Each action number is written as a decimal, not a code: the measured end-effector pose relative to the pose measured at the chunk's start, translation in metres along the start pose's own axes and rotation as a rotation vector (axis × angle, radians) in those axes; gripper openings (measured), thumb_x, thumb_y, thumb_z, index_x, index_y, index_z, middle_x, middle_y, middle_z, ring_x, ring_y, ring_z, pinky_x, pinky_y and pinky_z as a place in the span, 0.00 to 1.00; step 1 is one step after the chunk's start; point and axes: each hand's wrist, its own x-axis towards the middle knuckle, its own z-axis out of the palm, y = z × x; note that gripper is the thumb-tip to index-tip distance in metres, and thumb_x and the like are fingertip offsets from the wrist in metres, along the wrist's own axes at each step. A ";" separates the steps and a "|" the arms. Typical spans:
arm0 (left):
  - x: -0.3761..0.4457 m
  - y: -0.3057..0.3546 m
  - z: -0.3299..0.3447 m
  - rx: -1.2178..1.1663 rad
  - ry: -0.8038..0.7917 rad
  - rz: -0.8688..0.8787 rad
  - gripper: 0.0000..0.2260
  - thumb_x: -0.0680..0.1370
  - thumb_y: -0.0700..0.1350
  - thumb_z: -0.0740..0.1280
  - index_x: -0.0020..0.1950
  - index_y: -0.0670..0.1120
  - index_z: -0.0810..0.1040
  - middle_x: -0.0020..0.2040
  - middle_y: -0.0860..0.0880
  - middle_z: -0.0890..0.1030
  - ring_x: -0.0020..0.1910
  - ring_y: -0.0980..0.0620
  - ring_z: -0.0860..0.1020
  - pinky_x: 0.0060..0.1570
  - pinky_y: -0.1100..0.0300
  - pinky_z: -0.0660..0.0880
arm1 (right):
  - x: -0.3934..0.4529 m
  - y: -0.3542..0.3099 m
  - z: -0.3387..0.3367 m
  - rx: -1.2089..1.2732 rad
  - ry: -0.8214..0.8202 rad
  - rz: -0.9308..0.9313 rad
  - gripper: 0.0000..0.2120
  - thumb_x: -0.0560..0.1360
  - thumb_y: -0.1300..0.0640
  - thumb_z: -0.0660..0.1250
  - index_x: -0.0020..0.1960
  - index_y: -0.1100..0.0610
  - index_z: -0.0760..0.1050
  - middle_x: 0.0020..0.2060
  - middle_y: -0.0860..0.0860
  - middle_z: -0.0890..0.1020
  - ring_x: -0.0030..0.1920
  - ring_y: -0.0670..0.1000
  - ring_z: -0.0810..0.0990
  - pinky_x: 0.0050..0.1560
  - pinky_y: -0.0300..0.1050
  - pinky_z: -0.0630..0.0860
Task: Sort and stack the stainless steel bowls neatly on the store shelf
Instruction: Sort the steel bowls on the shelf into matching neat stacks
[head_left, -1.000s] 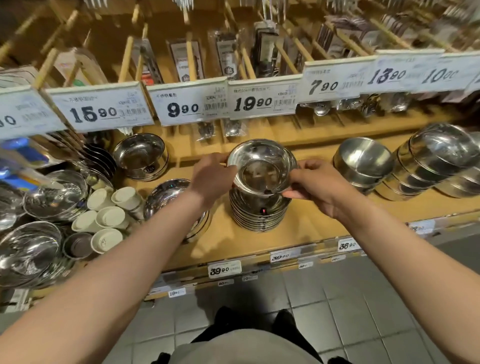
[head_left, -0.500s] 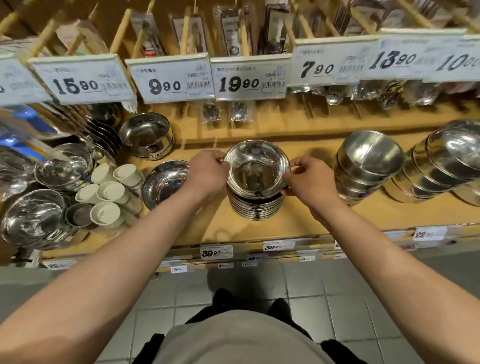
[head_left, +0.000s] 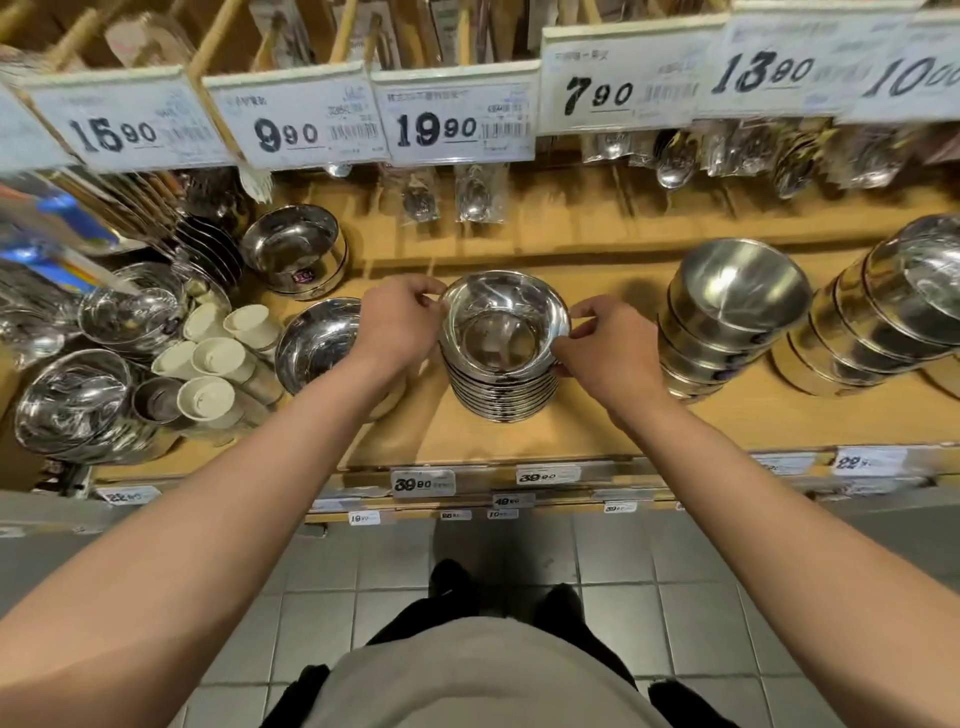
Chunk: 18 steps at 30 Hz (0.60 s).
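Seating the top bowl (head_left: 504, 327) onto the stack of bowls (head_left: 501, 389), the person holds it by opposite edges: the left hand (head_left: 397, 325) pinches the left rim between thumb and curled fingers, and the right hand (head_left: 605, 348) pinches the right rim in the same way. A two-sided grip of this kind probably keeps the bowl level and centred, so that it nests squarely. The stack stands on the wooden shelf (head_left: 597, 421), near its front edge, between a single wide bowl (head_left: 317, 343) on the left and a leaning stack of deeper bowls (head_left: 727, 317) on the right. Another deep bowl (head_left: 296, 252) sits further back on the left, with white cups (head_left: 218, 343) beside it. Price tags (head_left: 452, 117) hang above; packaged spoons (head_left: 472, 195) hang behind them. Grey floor tiles (head_left: 395, 571) lie below the shelf.
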 end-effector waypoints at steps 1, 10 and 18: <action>0.000 0.002 0.000 0.023 0.014 0.012 0.12 0.80 0.39 0.66 0.61 0.44 0.84 0.57 0.43 0.85 0.57 0.43 0.82 0.61 0.51 0.77 | 0.000 0.001 0.000 0.001 -0.005 -0.005 0.13 0.70 0.62 0.74 0.54 0.58 0.81 0.40 0.54 0.85 0.44 0.58 0.86 0.49 0.59 0.83; -0.010 -0.001 0.007 -0.040 0.082 0.064 0.13 0.82 0.37 0.65 0.63 0.42 0.83 0.62 0.45 0.84 0.61 0.48 0.80 0.67 0.53 0.74 | -0.008 0.008 0.003 -0.078 0.052 -0.125 0.12 0.73 0.58 0.73 0.55 0.57 0.82 0.36 0.46 0.79 0.38 0.46 0.75 0.35 0.41 0.64; -0.008 -0.005 0.006 -0.137 0.071 0.031 0.14 0.79 0.35 0.68 0.63 0.44 0.83 0.52 0.47 0.85 0.54 0.48 0.82 0.63 0.48 0.78 | -0.013 0.003 0.000 -0.050 0.059 -0.138 0.12 0.71 0.62 0.73 0.54 0.58 0.81 0.37 0.49 0.82 0.41 0.50 0.80 0.38 0.43 0.69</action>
